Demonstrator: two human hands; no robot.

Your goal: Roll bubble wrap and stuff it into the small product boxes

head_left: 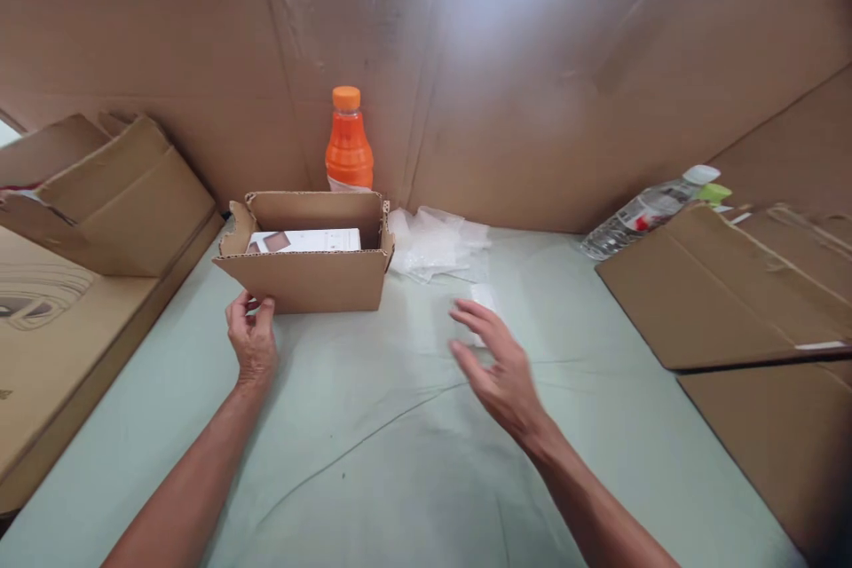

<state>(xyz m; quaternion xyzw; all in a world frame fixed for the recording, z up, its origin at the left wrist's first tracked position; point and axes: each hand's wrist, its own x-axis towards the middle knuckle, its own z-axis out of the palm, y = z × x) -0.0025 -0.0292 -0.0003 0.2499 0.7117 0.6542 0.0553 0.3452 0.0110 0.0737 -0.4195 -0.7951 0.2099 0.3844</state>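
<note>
A small cardboard box (pixel 319 282) stands with its top open, and a white printed box (pixel 326 240) shows inside it. At its lower left corner, my left hand (pixel 251 333) is closed, thumb against the front and fingers round the side. My right hand (pixel 496 368), slightly blurred, hovers over the cloth with thumb and fingers apart and nothing between them. Just behind those fingers lies a white slip (pixel 484 297), partly covered by the hand. Crumpled clear plastic wrap (pixel 436 241) rests to the right of the cardboard box.
An orange bottle (pixel 349 146) stands behind the box, against a tall cardboard wall (pixel 532 89). Clear bottles (pixel 642 211) lean at the right beside cardboard boxes (pixel 719 293). More cardboard (pixel 139 204) is stacked at the left. A pale green cloth (pixel 373 479) covers the surface.
</note>
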